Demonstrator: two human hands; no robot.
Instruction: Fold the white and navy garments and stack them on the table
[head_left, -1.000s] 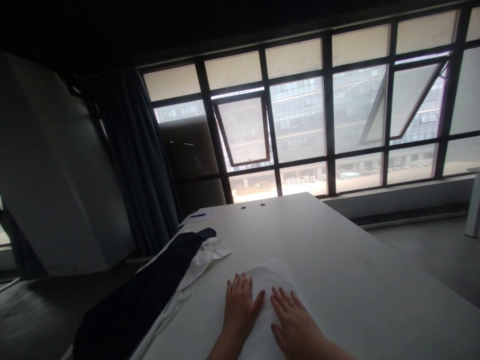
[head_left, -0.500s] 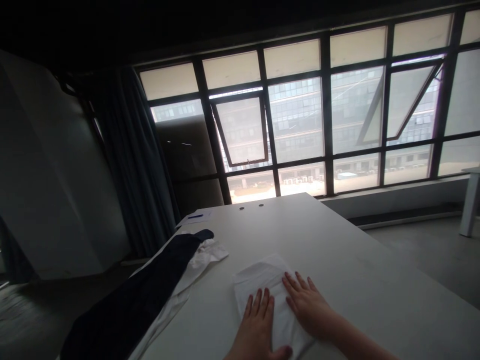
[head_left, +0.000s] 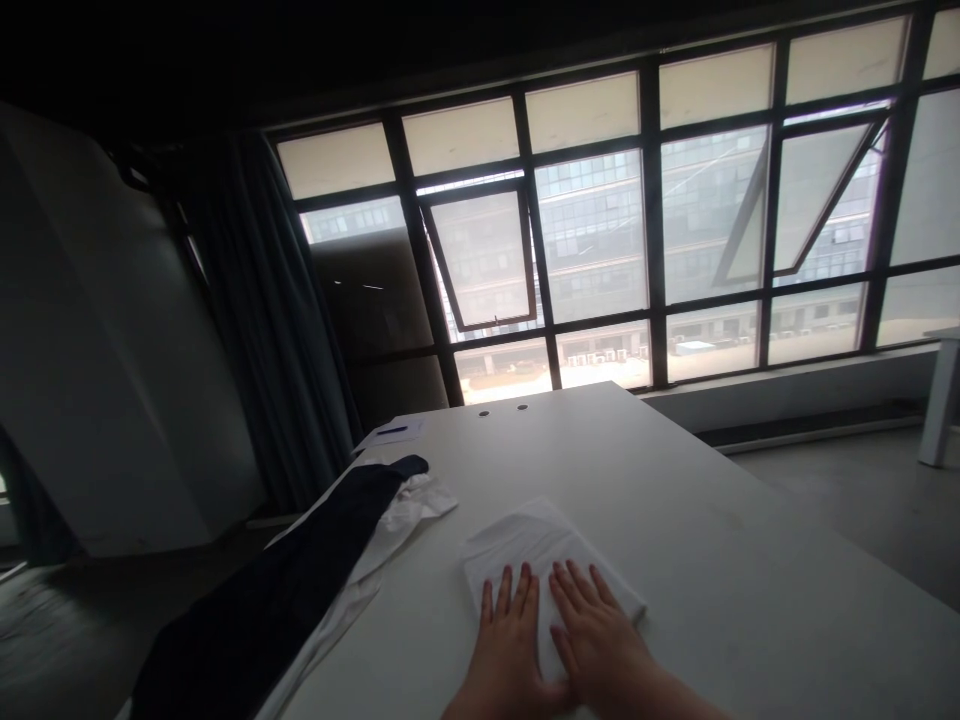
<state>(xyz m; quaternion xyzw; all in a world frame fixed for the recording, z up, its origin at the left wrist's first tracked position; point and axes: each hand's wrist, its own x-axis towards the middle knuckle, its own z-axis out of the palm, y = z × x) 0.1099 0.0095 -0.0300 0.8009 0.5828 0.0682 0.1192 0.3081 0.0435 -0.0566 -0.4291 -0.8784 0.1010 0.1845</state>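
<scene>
A folded white cloth (head_left: pixel 517 535), perhaps a garment, lies on the white table (head_left: pixel 720 580) in front of me. My left hand (head_left: pixel 510 640) rests flat on its near left part, fingers stretched forward. Beside it, my right hand (head_left: pixel 596 630) also presses flat on the cloth, its fingers slightly spread. The two thumbs come close together at the near side. Both hands hide the cloth's near portion, so its exact kind does not show.
Along the table's left edge lies dark navy clothing (head_left: pixel 285 590) over white fabric (head_left: pixel 409 515). Farther back is a paper sheet (head_left: pixel 409 430) with a blue pen (head_left: pixel 391 431). Two round holes pierce the far tabletop. Windows (head_left: pixel 592 240) and a dark curtain (head_left: pixel 277 330) stand behind.
My right hand has slid toward me and left across the cloth, closer to my left hand. The cloth's right edge now shows. My left hand has shifted only slightly.
</scene>
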